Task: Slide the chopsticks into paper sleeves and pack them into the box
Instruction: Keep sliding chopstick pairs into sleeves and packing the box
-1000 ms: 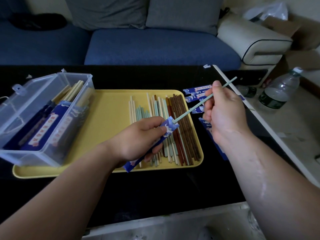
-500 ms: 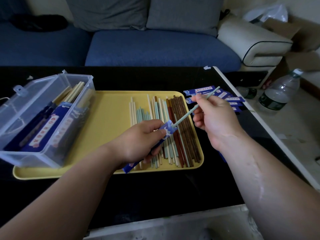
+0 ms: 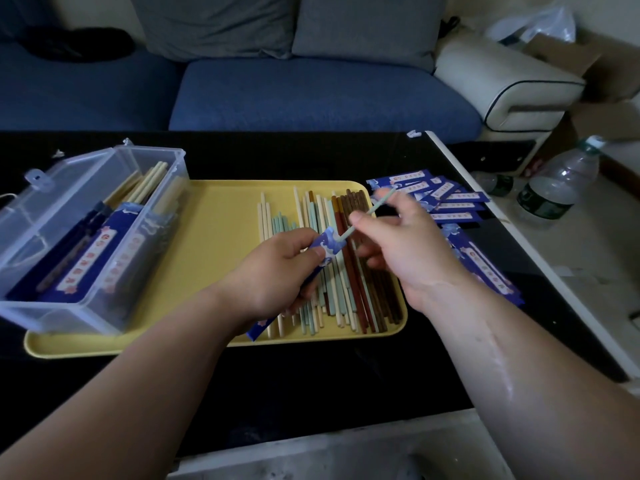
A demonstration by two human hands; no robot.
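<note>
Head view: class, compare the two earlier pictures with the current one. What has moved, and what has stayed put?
The right hand, pinching the pale green chopstick, has moved toward the left hand, pushing it deeper into the blue paper sleeve; less sticks out. The left hand still grips the sleeve over the yellow tray. The clear box, loose chopsticks and spare sleeves are unchanged.

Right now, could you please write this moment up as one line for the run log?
step: sleeving | left hand: holds blue paper sleeve | right hand: pinches green chopstick, partly in sleeve | clear box: partly packed
</note>
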